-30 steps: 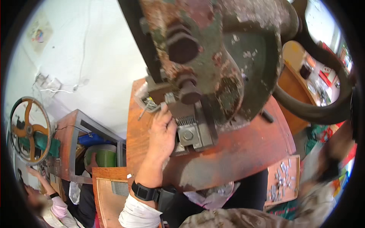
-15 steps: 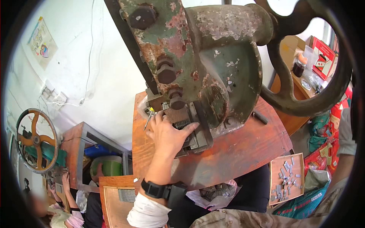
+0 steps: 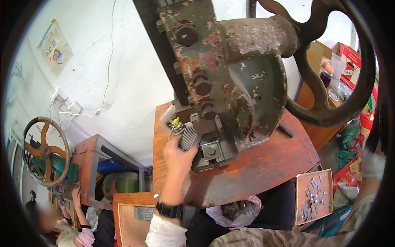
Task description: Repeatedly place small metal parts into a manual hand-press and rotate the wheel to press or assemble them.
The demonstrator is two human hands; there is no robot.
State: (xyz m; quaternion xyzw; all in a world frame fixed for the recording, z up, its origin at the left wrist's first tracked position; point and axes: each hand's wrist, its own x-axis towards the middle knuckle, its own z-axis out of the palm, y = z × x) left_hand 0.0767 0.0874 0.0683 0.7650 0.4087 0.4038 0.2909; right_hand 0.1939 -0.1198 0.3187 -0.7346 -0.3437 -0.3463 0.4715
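Note:
My left hand (image 3: 177, 158) is closed round a ribbed grey metal block (image 3: 189, 138), thumb on one side and fingers on the other. The block is tilted beside the steel die bed (image 3: 212, 153) of a worn green hand press (image 3: 201, 70). The press head (image 3: 203, 123) stands over the bed. Just beyond my fingers lies a yellow-handled screwdriver (image 3: 175, 122) on a clear plastic tray (image 3: 166, 117). Only a blurred part of my right arm (image 3: 372, 175) shows at the right edge; its hand is out of sight.
A large handwheel (image 3: 314, 113) curves over the right side of the reddish wooden table (image 3: 271, 152). A wooden tray (image 3: 299, 185) of small metal pieces stands lower right. A bag of metal pieces (image 3: 236, 212) lies in my lap. Another person's hand (image 3: 77, 195) works at left.
My left hand has drawn the ribbed block left and out from under the press head, leaving the die bed uncovered. The whole view has shifted slightly.

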